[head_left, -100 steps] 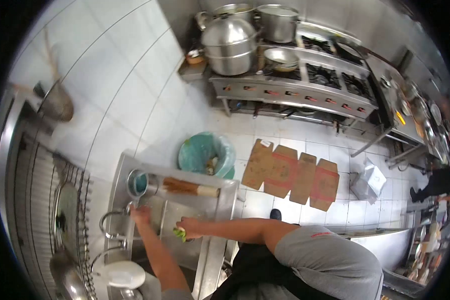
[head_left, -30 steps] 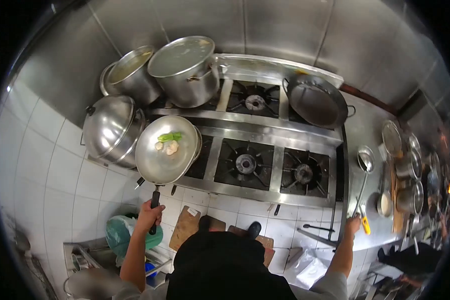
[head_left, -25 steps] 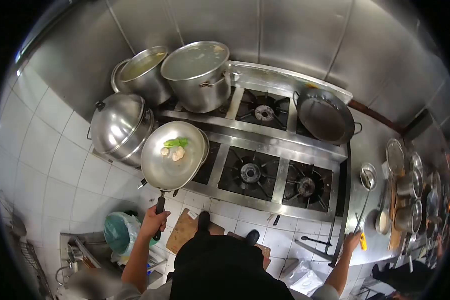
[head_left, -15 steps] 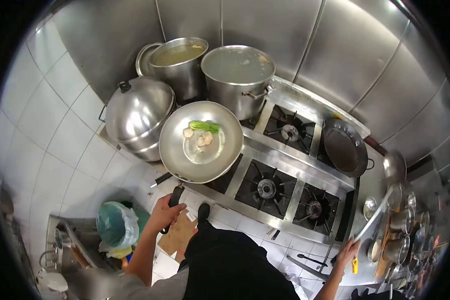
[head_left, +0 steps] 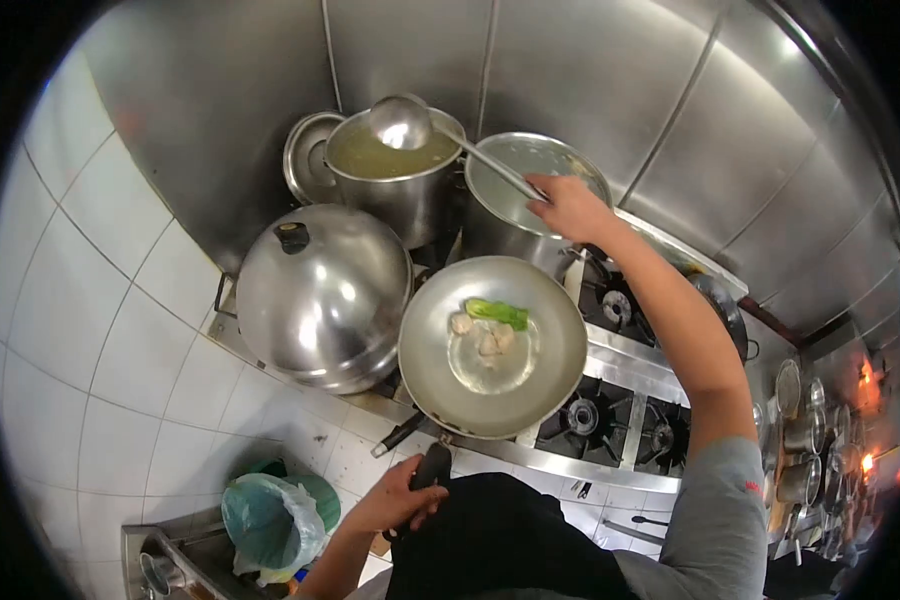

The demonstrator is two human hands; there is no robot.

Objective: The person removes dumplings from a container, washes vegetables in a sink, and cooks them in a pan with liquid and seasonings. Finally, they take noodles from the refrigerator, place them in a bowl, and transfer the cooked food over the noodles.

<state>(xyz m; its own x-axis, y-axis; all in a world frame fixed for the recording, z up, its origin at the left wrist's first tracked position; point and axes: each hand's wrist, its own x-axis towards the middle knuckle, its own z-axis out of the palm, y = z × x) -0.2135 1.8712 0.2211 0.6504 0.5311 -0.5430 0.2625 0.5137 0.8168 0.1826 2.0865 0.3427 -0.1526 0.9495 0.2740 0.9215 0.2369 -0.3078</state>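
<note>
My left hand (head_left: 405,500) is wrapped round the black handle of a frying pan (head_left: 555,385). Inside the pan are a green vegetable piece (head_left: 497,314) and several pale chunks (head_left: 494,342), with a little clear liquid or sheen at the bottom. Reaching over the stove, my right hand (head_left: 573,208) grips the long handle of a metal ladle (head_left: 400,122). The ladle's bowl hangs over the back-left stockpot (head_left: 395,212), which holds yellowish broth. Under my right forearm and hand stands another stockpot (head_left: 500,230) with cloudy liquid.
A large domed-lid pot (head_left: 320,300) stands left of the pan. Gas burners (head_left: 582,416) lie to the right, with a dark wok (head_left: 718,305) behind my arm. A lined bin (head_left: 270,520) is on the floor at lower left. Flames (head_left: 867,462) show at far right among hanging or standing pans.
My right hand has swung from the far-right counter to the back stockpots, carrying the ladle. The pan, still in my left hand, sits lower and further right in view as the camera shifted.
</note>
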